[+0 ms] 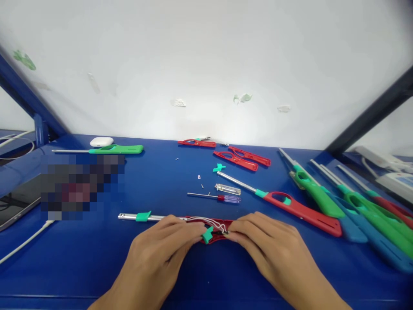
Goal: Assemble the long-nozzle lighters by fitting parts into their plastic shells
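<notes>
An opened red gas lighter shell (227, 223) lies across the front of the blue table, white wires (211, 221) running inside it. Its metal tube (124, 216) points left and carries a green collar (143, 216). My left hand (161, 247) is closed, thumb and finger pinching a small green trigger (208, 234) over the shell. A black part (220, 233) sits between the trigger and my right hand (271, 245). That hand's fingers are closed at the shell's right end, by the wire ends, and cover that end.
Beyond my hands lie a screwdriver (229, 199), a clear fuel tank (228, 189), red shell halves (237, 161) and a red lighter (303, 213). Several more lighters (322, 198) line the right side. A green lighter (118, 149), a white case (101, 141) and a phone (19, 198) are left.
</notes>
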A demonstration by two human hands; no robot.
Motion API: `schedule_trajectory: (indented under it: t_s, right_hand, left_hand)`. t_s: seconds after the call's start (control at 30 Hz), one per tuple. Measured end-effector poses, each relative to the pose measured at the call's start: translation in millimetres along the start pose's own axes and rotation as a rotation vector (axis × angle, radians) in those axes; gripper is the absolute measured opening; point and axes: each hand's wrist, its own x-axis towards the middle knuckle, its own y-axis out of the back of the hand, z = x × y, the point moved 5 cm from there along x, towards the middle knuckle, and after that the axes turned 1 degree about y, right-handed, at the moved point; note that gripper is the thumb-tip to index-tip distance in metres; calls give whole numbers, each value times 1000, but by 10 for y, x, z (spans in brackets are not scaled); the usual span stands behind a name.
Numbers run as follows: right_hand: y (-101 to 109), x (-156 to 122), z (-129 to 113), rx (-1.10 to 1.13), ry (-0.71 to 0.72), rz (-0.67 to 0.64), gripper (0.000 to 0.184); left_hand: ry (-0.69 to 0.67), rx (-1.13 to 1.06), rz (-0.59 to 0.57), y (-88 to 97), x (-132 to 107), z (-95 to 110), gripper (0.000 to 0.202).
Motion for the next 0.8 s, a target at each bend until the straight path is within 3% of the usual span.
schedule_trajectory:
  t_s: [0.23,0.53,0.8]
  right_hand:
    - [15,-21,2,106,-37,33,15]
    - [39,11,-41,200,-77,14,14]
    - [52,25,-82,193,-80,11,18]
  left_hand:
    - [-16,-28,-31,-39,-14,3,21]
    - [-89,-44,-94,-118,-2,33,16]
    - [-86,-22,-48,-143,-30,50,16]
